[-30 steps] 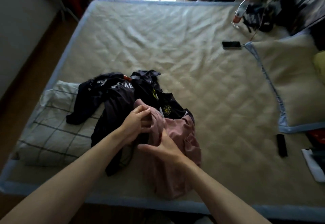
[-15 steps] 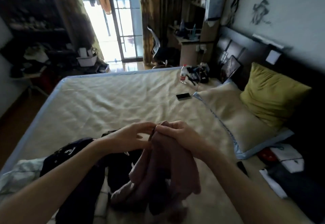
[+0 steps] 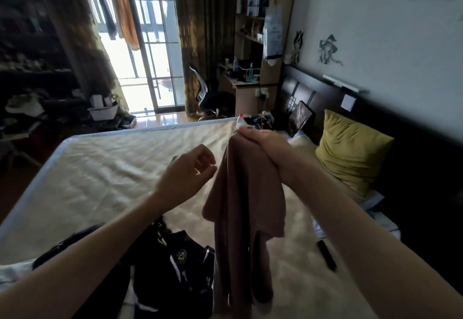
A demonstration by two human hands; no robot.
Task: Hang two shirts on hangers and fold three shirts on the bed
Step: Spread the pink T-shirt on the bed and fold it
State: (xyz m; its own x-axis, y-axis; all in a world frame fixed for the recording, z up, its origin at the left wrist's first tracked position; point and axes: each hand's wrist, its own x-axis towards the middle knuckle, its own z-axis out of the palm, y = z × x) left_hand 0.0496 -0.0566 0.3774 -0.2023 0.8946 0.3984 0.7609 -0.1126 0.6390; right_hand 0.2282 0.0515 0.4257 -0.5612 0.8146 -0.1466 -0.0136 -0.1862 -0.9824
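A dusty pink shirt (image 3: 244, 208) hangs in the air above the bed (image 3: 105, 175), gripped at its top edge by my right hand (image 3: 265, 149). My left hand (image 3: 189, 175) is just left of the shirt, fingers loosely curled, holding nothing and not touching the cloth. Below, near the bed's front edge, lies a heap of dark shirts (image 3: 175, 268) with white trim and a round badge. A light checked garment (image 3: 12, 273) shows at the lower left corner. No hangers are in view.
A yellow pillow (image 3: 350, 153) and a beige pillow lie by the dark headboard at the right. A black remote-like object (image 3: 327, 256) lies on the bed at the right. A bottle (image 3: 240, 120) and clutter sit at the bed's far corner. A desk and a chair stand beyond.
My right hand has lifted the pink shirt higher off the pile. My left hand let go of it and drew apart to the left. The camera tilted up toward the room.
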